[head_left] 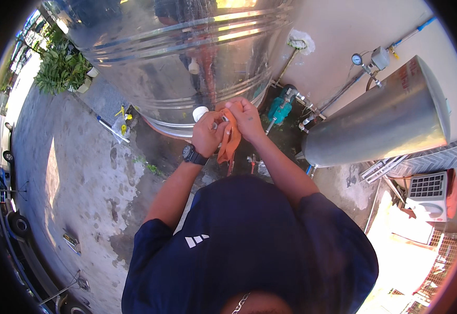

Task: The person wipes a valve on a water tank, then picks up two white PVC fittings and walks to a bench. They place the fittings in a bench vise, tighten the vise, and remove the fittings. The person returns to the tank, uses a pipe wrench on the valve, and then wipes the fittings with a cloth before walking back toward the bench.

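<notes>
Nearest the camera: one dark navy shirt [249, 246], short-sleeved, with two bare forearms rising from it toward the large steel tank [186, 57].

Hands, two. The left hand [206, 134], with one black wristwatch [192, 154] at its wrist, was curled shut on the orange cloth [231, 138]. The right hand [246, 118] was likewise closed, clamped on the upper end of the same cloth. The two hands met just in front of the tank's lower wall.

Cloth, one: orange, crumpled, bunched between the hands with a loose tail hanging below them, just in front of the tank's base.

White cap [200, 113], one: round, small, touching or just beside the left hand, against the tank's lower wall.

Tanks, two. The large one stood upright, polished, ribbed with horizontal bands; contents not visible. The second, a smaller grey steel tank [380, 120], stood right of the large tank, tapered; contents not visible.

Pump [280, 107], one: teal, at the large tank's right foot, between the two tanks.

Pressure gauge [356, 59], one: round, on pipework right of the large tank, above the smaller one.

Potted plant [61, 68], one cluster: green, left of the large tank.

Concrete floor [76, 178]: grey, mottled, left of and below the large tank.
</notes>
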The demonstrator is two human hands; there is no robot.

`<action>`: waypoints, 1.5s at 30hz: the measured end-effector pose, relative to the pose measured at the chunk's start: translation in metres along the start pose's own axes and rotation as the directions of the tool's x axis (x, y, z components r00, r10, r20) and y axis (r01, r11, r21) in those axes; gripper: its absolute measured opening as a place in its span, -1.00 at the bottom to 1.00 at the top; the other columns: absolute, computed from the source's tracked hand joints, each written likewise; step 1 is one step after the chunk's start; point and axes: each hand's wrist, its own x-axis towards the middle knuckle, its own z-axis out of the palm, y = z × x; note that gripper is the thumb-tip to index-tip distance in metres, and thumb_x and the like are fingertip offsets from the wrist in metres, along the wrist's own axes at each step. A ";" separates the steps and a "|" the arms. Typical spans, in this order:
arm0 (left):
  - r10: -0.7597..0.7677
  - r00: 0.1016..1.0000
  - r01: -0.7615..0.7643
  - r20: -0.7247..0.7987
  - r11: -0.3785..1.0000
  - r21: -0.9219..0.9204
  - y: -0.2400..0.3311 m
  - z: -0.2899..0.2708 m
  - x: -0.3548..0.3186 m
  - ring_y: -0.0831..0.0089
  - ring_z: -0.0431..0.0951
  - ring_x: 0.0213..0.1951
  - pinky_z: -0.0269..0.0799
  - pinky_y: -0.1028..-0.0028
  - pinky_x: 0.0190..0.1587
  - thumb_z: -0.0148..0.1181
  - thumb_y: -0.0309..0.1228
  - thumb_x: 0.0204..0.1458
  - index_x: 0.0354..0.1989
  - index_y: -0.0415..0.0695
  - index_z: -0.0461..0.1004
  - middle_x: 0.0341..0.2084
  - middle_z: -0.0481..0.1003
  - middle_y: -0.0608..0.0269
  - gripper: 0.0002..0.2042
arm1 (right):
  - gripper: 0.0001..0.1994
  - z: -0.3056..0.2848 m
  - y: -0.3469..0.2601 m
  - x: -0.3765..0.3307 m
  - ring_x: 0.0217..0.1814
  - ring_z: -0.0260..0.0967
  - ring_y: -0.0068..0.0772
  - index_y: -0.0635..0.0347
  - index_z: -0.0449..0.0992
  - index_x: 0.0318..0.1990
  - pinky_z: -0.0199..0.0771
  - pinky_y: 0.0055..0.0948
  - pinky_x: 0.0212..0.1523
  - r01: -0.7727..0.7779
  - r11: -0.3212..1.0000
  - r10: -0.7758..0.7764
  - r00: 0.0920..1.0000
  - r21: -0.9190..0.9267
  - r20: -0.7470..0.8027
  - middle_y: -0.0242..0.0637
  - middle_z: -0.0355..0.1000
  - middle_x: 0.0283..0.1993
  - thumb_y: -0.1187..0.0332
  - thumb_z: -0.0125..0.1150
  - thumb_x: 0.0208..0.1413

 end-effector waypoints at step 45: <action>-0.471 0.796 0.557 0.381 0.816 -0.155 0.020 0.058 -0.027 0.72 0.45 -0.51 0.37 0.63 -0.44 0.29 -0.34 0.19 -0.27 -0.23 0.60 -0.54 0.54 0.40 -0.82 | -0.71 -0.067 -0.002 -0.055 -0.07 0.53 -0.45 0.25 0.49 0.05 0.57 -0.43 -0.03 -0.165 0.856 0.202 0.979 0.490 -0.023 -0.28 0.54 -0.06 0.23 0.09 0.37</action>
